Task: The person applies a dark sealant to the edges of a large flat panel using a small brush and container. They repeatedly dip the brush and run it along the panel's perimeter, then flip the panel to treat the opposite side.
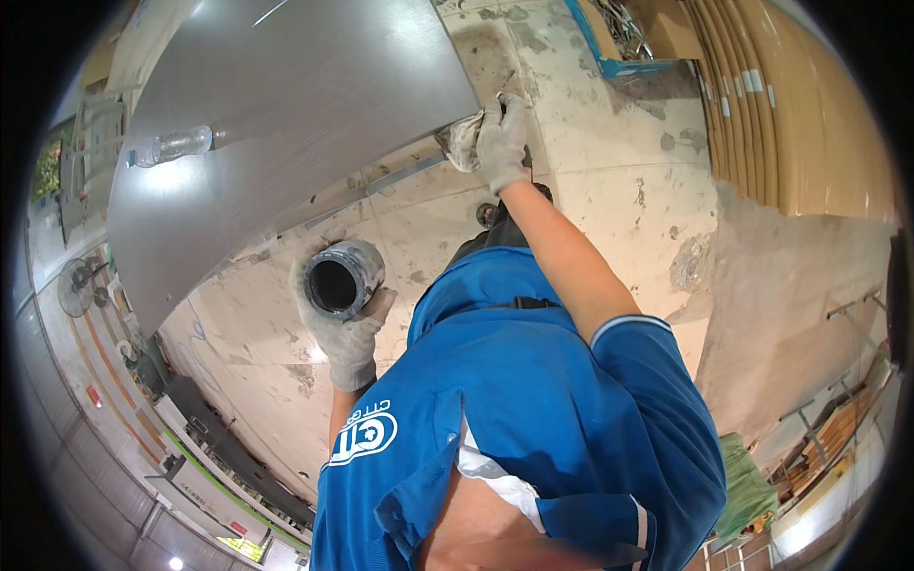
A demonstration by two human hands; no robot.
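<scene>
Left grip (pixel 345 338) wraps grey can (pixel 367 267), dark mouth upward, near side of table (pixel 314 86). Right grip (pixel 502 143) closed around crumpled pale rag (pixel 463 145), just beside table's right corner. I'd hold can level, fold rag thick, guard fingers from that edge.

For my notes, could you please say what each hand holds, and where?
Left hand: a grey can, around its side. Right hand: a pale cloth, by its right side.
</scene>
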